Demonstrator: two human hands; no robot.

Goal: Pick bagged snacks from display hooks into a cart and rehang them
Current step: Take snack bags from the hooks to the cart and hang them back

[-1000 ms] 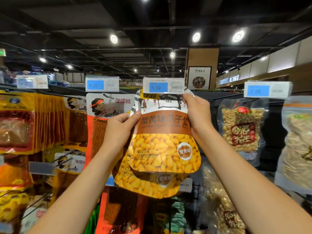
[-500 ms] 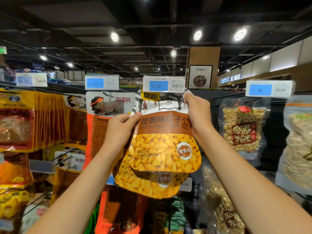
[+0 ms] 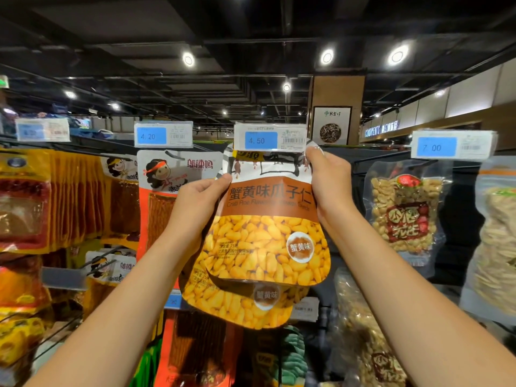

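Up high, seed bag pinched between left hand, right hand

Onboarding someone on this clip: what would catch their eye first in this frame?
Dead centre, the yellow seed snack bag, held up by both hands: the left hand grips its left edge, the right hand pinches its top right corner. Right above it hangs the 4.50 price tag, with a second matching bag peeking out below.

Head-worn view, tilted upward, close before snack hooks.
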